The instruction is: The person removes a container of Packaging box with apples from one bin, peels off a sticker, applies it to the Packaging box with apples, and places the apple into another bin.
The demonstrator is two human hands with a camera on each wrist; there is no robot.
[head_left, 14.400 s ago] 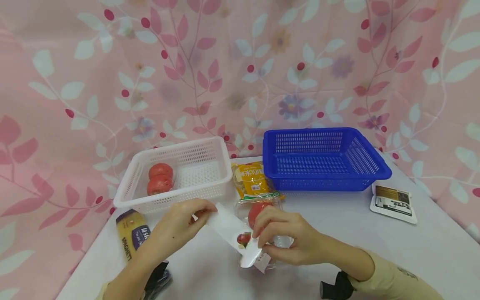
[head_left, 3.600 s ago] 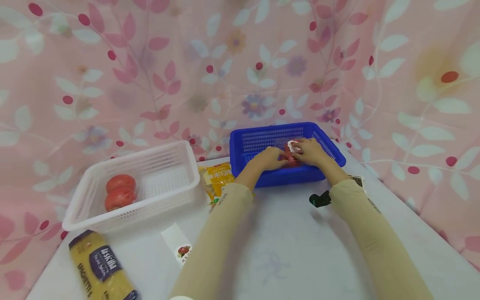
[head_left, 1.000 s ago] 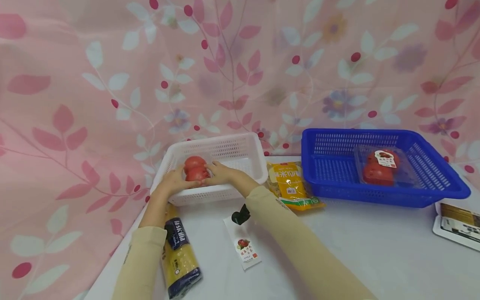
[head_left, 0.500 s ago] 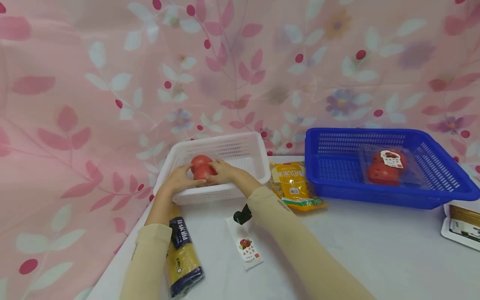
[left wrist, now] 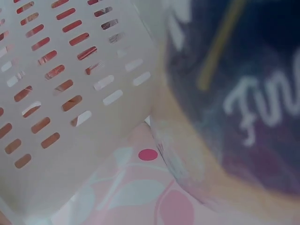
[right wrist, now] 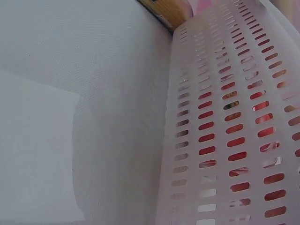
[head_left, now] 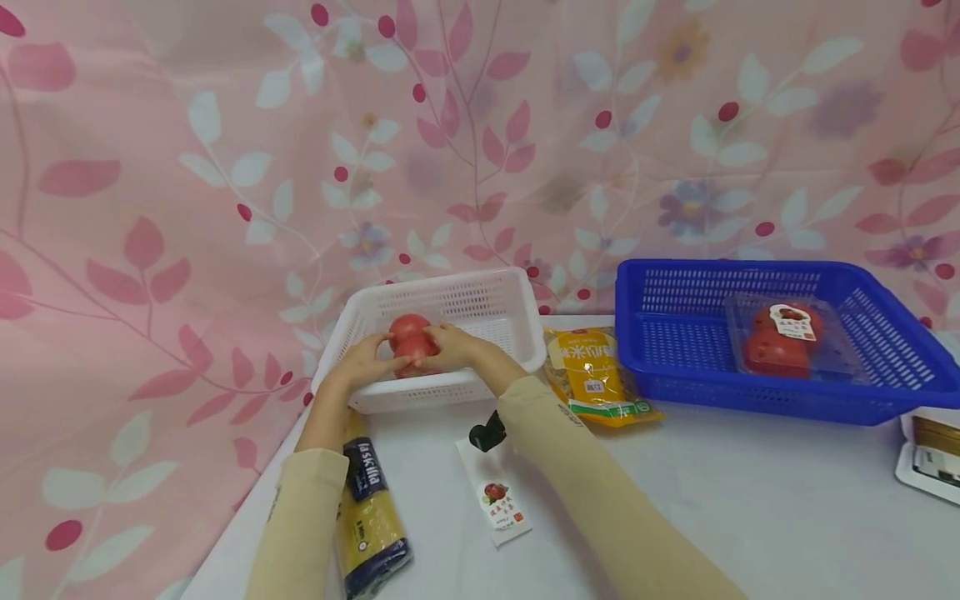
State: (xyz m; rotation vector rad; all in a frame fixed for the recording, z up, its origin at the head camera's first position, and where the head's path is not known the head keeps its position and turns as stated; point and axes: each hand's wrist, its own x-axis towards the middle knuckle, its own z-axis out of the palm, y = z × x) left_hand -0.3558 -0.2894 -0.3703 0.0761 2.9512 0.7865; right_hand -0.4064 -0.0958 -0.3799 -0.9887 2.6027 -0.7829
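Two red tomatoes (head_left: 410, 330) in a clear plastic pack lie in the left part of the white basket (head_left: 517, 321). My left hand (head_left: 363, 364) reaches over the near rim and grips the pack from the left. Opposite it, my right hand (head_left: 453, 347) holds the right side, fingers bent over the lower tomato. Both hands hide much of the pack. In the wrist views the white basket's slotted wall (left wrist: 61, 93) stands close to each wrist, with red showing through the slots (right wrist: 236, 140).
A spaghetti bag (head_left: 375, 508) lies below my left forearm, a printed paper sleeve (head_left: 491, 492) between the forearms. A yellow food bag (head_left: 592, 375) sits between the baskets. The blue basket (head_left: 675, 392) holds another tomato pack (head_left: 783, 342). A white packet (head_left: 930, 458) lies far right.
The other tomato pack went from the table into the blue basket, and the paper sleeve was put down. Both hands then moved to the white basket; its tomatoes have since shifted slightly right.
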